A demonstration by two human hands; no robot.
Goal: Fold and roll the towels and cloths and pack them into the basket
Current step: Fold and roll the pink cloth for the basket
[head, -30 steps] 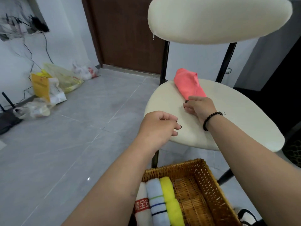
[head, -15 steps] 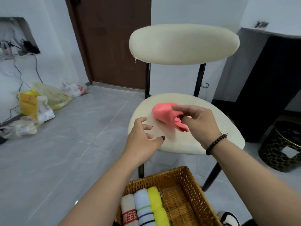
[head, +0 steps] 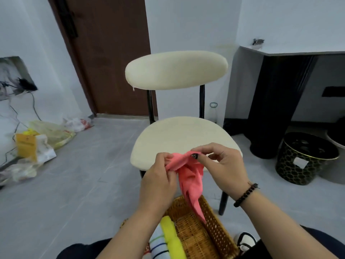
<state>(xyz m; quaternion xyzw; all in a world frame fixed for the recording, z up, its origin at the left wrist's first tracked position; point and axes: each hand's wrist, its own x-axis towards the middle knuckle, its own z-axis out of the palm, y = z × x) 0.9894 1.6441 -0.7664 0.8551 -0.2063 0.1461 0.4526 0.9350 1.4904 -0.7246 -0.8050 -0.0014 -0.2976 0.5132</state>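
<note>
A pink cloth (head: 190, 178) hangs loose in the air above the wicker basket (head: 211, 219), in front of the chair seat. My left hand (head: 158, 180) grips its upper left part. My right hand (head: 222, 165) pinches its top edge between thumb and fingers. The cloth's tail dangles down to the basket's right rim. Inside the basket lie a yellow rolled towel (head: 171, 238) and a white rolled towel with coloured stripes (head: 157, 245), side by side at the left; my left forearm hides anything further left.
A cream padded chair (head: 177, 133) stands right behind the basket, its seat bare. A black patterned bin (head: 304, 157) sits on the floor at the right beside a dark cabinet. Plastic bags (head: 48, 133) and cables lie along the left wall.
The pink cloth went from lying on the chair seat to being lifted by my right hand. My left hand has now taken hold too, and the cloth hangs unfurled over the basket.
</note>
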